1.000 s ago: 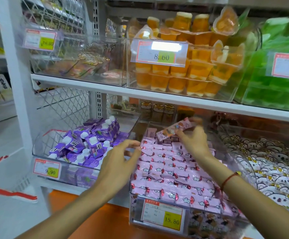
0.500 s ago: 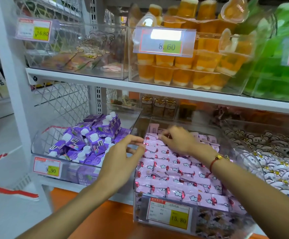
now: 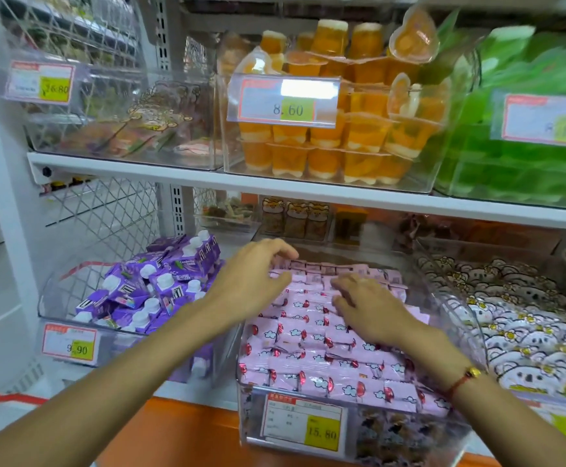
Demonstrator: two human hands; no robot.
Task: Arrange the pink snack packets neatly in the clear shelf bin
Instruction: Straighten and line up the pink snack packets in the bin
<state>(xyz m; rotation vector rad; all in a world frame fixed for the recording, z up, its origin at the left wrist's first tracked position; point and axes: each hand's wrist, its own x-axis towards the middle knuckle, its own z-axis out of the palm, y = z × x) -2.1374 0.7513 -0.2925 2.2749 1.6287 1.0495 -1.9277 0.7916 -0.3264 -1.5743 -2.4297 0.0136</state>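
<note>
Pink snack packets [image 3: 325, 362] with red and white prints lie in rows inside a clear shelf bin [image 3: 457, 423] on the lower shelf. A price tag reading 15.80 hangs on the bin's front. My left hand [image 3: 251, 281] reaches into the bin's back left, its fingers bent down onto the far rows of packets. My right hand [image 3: 369, 308] lies palm down on the packets in the middle of the bin, fingers spread and pressing on them. A red cord bracelet sits on my right wrist. Neither hand lifts a packet.
A clear bin of purple spouted pouches [image 3: 153, 284] stands left of the pink bin. A bin of white animal-print packets [image 3: 524, 325] stands on the right. The white upper shelf [image 3: 308, 193], carrying orange jelly cups [image 3: 335, 129] and green packets, overhangs close above my hands.
My right hand held a packet up above the bin a second ago; it has set it down and now lies flat on the rows. My left hand moved from the bin's left wall in over the back rows.
</note>
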